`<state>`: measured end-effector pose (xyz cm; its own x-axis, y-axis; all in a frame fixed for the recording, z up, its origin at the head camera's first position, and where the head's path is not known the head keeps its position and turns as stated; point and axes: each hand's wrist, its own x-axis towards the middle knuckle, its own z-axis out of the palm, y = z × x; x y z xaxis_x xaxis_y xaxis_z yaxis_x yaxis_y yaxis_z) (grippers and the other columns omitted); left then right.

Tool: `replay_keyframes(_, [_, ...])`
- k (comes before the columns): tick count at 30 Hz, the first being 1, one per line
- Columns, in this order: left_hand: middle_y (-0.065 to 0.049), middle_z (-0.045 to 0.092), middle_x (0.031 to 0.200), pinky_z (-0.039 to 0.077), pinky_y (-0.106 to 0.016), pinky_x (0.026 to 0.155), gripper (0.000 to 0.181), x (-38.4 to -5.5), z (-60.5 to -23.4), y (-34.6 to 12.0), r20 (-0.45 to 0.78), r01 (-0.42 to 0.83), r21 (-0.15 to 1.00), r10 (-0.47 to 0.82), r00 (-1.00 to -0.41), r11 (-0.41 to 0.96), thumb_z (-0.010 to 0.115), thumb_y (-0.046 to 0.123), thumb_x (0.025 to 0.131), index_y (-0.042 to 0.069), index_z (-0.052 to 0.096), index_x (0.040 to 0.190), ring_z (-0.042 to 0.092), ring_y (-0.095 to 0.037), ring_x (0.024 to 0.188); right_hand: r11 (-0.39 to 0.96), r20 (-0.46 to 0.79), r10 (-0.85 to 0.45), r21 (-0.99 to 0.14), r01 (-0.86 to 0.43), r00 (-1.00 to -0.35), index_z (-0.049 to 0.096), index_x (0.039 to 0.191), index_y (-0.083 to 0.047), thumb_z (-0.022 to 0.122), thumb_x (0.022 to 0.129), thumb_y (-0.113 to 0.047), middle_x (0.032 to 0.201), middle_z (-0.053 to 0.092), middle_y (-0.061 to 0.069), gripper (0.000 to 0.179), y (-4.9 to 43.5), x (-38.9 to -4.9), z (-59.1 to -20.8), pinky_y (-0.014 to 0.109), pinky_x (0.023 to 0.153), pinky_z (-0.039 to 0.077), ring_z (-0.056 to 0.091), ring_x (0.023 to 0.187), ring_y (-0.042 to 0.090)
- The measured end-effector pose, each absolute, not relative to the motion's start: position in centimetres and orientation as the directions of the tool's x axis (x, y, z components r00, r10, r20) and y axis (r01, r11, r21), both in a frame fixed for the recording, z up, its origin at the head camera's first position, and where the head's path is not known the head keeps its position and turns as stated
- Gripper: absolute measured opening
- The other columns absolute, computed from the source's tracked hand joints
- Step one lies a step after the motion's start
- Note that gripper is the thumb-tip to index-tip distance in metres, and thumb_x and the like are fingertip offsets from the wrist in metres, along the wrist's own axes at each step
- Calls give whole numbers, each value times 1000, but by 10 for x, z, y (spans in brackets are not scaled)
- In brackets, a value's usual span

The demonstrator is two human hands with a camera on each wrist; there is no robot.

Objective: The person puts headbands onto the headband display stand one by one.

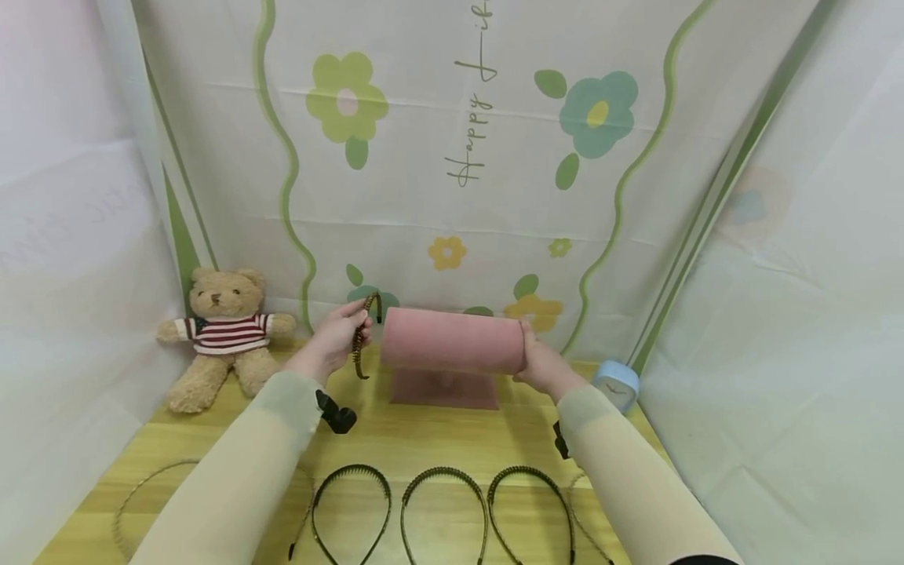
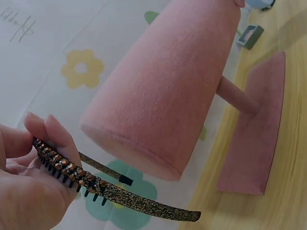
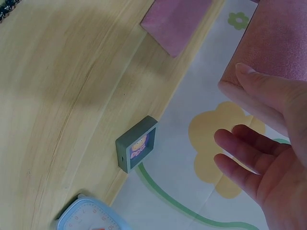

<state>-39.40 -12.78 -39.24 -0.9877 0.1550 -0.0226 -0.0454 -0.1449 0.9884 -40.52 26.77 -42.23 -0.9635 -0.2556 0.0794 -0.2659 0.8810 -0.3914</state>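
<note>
In the head view, my left hand [image 1: 332,337] is raised to the left of a pink cylinder stand [image 1: 452,341]. It pinches a dark bronze headband [image 2: 86,175] with a beaded strip and small teeth along its inner side, between thumb and fingers. The headband is apart from the stand's left end. My right hand [image 1: 544,361] grips the right end of the pink roll, thumb lying on its side [image 3: 273,38]; the lower fingers are off the roll. The roll sits on a post above a flat pink base [image 2: 254,129].
Several headbands lie in a row along the front, one beaded headband [image 1: 445,472] in the middle. A teddy bear [image 1: 222,337] sits at the left, a blue clock [image 1: 616,384] at the right. A small green frame [image 3: 136,143] stands near the clock. Cloth walls surround the wooden table [image 1: 424,439].
</note>
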Motion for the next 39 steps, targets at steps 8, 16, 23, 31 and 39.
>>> replay_keyframes(8, [-10,51,95,50,-26,70,48,-394,-381,-92,-40,-63,986,145,-989,-154,37,12,108,3,28,155,52,-10,69,883,76,-251,-391,-260,-965,-12,158,-17,83,79,-6,133,52,31,124,269,-406,-424,52,93,47,56,117,42])
replay_keyframes(16, [-10,58,96,50,-29,74,45,-391,-381,-66,-85,-91,993,72,-994,-76,41,15,108,1,37,150,59,-16,77,878,75,-249,-403,-257,-966,-10,158,-17,83,79,-6,133,52,30,123,267,-405,-423,52,94,47,56,117,42])
replay_keyframes(23, [-21,57,129,51,-40,92,47,-387,-375,-54,-9,-16,984,-38,-999,177,57,13,99,-2,48,143,59,-30,112,873,70,-247,-416,-254,-966,-11,158,-19,83,79,-6,133,53,29,123,268,-404,-423,52,93,47,57,116,40])
replay_keyframes(31, [-11,60,133,48,-45,96,39,-383,-368,-55,54,-4,882,-109,-993,472,61,27,99,11,63,134,52,-31,125,874,64,-250,-414,-253,-966,-11,158,-18,82,80,-6,133,54,28,122,268,-405,-424,51,90,48,58,113,40])
replay_keyframes(39, [-9,63,129,49,-45,93,41,-384,-371,-57,69,6,851,-100,-993,526,58,23,99,10,59,137,57,-30,118,874,57,-253,-415,-254,-966,-12,158,-16,81,80,-5,135,51,30,122,268,-404,-422,51,91,48,57,115,41])
